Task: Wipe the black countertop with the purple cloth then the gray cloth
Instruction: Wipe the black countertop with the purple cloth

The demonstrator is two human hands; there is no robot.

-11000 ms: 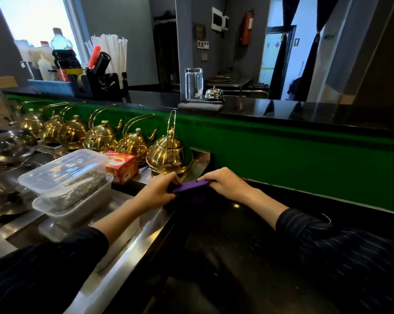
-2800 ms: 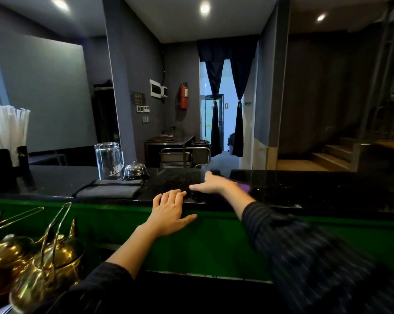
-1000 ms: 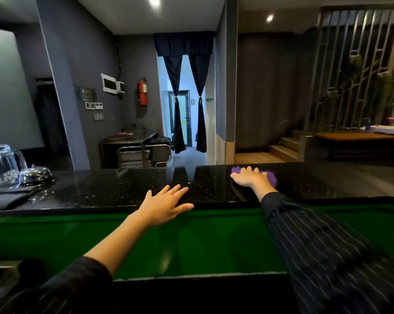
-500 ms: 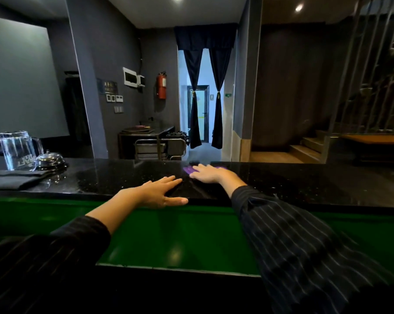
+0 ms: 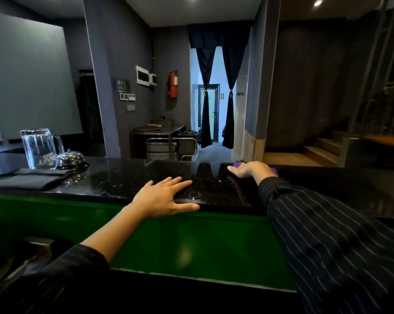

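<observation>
At 1 o'clock our right hand (image 5: pixel 250 169) presses flat on the purple cloth (image 5: pixel 238 164), left hand (image 5: pixel 164 198) spread on the counter (image 5: pixel 128 177); gray cloth (image 5: pixel 28 180) at 10 o'clock untouched, maybe halfway.

The purple cloth (image 5: pixel 238 164) lies on the glossy black table (image 5: pixel 128 177), mostly hidden under the right hand (image 5: pixel 250 169). The gray cloth (image 5: pixel 26 181), folded flat, lies well apart at the table's left end.

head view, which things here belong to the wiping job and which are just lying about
Job: countertop, purple cloth under the right hand, gray cloth.
Lying about: jug, bell, extinguisher.
</observation>
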